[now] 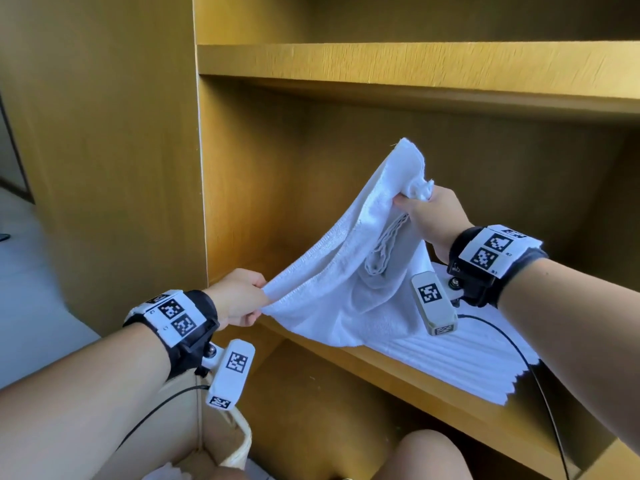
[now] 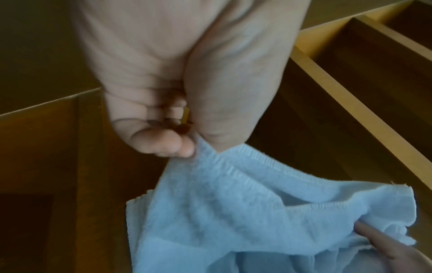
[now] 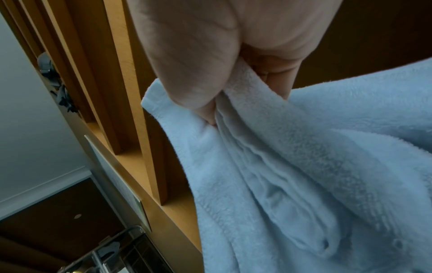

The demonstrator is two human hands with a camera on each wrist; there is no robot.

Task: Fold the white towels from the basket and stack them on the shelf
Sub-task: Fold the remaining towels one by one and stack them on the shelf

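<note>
The left hand (image 1: 239,299) pinches one corner of a white towel (image 1: 349,271) while the right hand (image 1: 433,216) grips a bunched corner higher up, so the towel hangs stretched above the shelf's (image 1: 398,368) front edge. A folded towel (image 1: 460,358) lies on the shelf beneath it, and the basket's (image 1: 239,441) rim shows below the left wrist.

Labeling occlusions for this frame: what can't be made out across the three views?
- Basket: head view, cut off by the bottom edge and the left forearm; contents unclear.
- Folded towels on the shelf: count unreadable; the held towel and right wrist camera cover part.
- Left hand, right hand: fingers mostly buried in cloth in all views.
</note>
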